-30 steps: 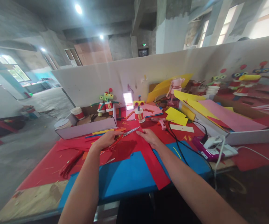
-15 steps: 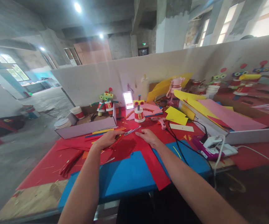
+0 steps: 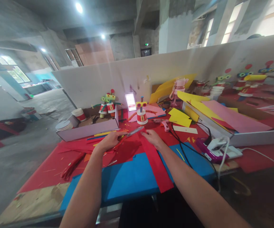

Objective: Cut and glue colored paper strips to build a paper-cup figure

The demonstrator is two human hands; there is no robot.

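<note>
My left hand (image 3: pixel 110 141) is closed round the handles of a pair of scissors (image 3: pixel 135 131), whose blades point right and away from me. Between thumb and fingers, my right hand (image 3: pixel 151 138) grips the far end of a long red paper strip (image 3: pixel 157 167). The strip runs back toward me across the blue sheet (image 3: pixel 127 180) and over its near edge. The scissor tips lie right by the held end of the strip; whether they bite into the paper I cannot tell. Just beyond stands a paper-cup figure (image 3: pixel 142 117) with coiled orange arms.
A pink glue gun (image 3: pixel 165 124) and its black cord lie right of centre, near yellow paper (image 3: pixel 180 117). Left stands a low box (image 3: pixel 89 129) beside more cup figures (image 3: pixel 110 107). At right are a box of coloured paper (image 3: pixel 258 139) and a purple power strip (image 3: pixel 209 152).
The scissor blades have come together more and sit closer to my right hand. My right hand has shifted slightly, and the red strip's far end with it.
</note>
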